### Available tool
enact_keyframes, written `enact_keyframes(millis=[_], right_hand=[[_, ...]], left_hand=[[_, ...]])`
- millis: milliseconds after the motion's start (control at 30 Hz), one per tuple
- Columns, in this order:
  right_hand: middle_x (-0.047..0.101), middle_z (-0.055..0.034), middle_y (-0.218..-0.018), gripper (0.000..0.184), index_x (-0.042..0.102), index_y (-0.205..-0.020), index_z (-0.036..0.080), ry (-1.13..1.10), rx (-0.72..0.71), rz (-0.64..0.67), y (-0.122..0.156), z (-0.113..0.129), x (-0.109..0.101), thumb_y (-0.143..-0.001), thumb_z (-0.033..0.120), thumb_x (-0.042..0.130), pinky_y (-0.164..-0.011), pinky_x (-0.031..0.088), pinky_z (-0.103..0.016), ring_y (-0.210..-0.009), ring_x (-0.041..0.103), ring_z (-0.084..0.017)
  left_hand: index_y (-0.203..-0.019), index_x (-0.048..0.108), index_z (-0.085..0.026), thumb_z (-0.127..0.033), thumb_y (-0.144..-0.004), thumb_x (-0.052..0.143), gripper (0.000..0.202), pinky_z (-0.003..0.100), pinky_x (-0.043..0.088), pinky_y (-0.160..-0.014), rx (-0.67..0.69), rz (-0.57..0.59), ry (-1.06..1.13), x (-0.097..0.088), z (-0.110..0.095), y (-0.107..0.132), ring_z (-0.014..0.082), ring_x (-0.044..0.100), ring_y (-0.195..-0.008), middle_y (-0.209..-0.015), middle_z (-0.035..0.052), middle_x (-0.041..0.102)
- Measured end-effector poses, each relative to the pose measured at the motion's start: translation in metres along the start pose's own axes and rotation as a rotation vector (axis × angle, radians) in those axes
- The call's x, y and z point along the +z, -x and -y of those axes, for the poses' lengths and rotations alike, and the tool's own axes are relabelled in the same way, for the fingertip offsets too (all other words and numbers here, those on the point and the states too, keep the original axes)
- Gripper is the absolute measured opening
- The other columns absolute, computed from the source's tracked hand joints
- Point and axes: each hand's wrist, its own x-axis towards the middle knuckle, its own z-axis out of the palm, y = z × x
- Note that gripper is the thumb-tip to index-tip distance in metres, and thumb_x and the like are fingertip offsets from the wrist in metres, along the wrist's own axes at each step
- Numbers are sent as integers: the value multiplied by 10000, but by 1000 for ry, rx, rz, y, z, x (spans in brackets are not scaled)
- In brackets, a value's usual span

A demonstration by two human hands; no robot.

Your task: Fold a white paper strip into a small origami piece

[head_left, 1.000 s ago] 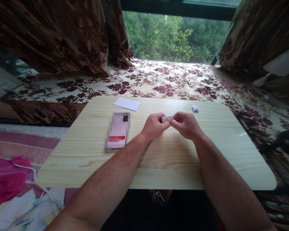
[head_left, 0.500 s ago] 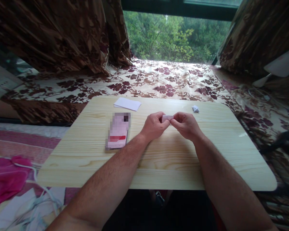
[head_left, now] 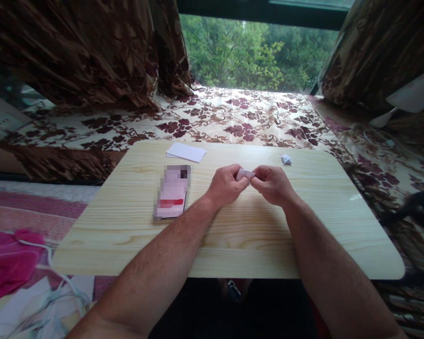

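A small folded piece of white paper (head_left: pixel 245 174) is pinched between my two hands, just above the middle of the table. My left hand (head_left: pixel 226 184) is closed on its left side, with the thumb toward me. My right hand (head_left: pixel 271 184) grips its right end between thumb and fingertips. The fingers cover much of the paper, so its full shape is hidden. Beyond my right hand lies a small folded paper piece (head_left: pixel 286 159) with pointed corners.
A stack of white paper slips (head_left: pixel 186 152) lies near the far edge of the light wooden table (head_left: pixel 127 235). A phone (head_left: pixel 172 193) with a blurred screen rests beside my left forearm. Behind the table runs a flowered cloth ledge (head_left: pixel 247 115) under the window.
The folded paper has tilted slightly between my fingers, its right side now lower. Both hands keep their hold almost in place.
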Motion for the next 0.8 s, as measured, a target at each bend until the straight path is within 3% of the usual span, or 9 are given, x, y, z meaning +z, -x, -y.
enact_keyframes(millis=[200, 367, 567, 800], right_hand=[[538, 30, -541, 100, 661, -695, 150, -81, 37, 0, 0, 3, -2, -687, 214, 585, -451, 279, -228, -481, 419, -86], [591, 18, -564, 85, 654, -712, 151, -225, 39, 26, 0, 5, -1, -679, 213, 607, -452, 335, -233, -476, 474, -97], [575, 19, -526, 109, 626, -662, 161, -174, 55, -60, 1, 5, 3, -707, 259, 638, -434, 302, -231, -454, 464, -94], [571, 19, -519, 126, 606, -636, 168, -175, 50, -46, 2, 6, 3, -698, 267, 651, -429, 281, -229, -455, 449, -91]], left_hand=[[-623, 515, -175, -310, -786, 611, 232, 253, 266, -515, -22, 3, 50, -2, 1, -2, 98, 369, -558, -578, -38, 438], [-677, 589, -160, -276, -776, 605, 154, 252, 302, -520, -58, 20, 123, -4, 2, -4, 107, 443, -571, -612, -20, 535], [-737, 638, -147, -255, -750, 635, 109, 244, 367, -546, -110, 42, 247, 0, 6, -4, 117, 522, -591, -665, 4, 625], [-711, 651, -140, -217, -708, 651, 76, 246, 402, -562, -150, 6, 357, 3, 7, -3, 112, 532, -578, -642, 5, 636]])
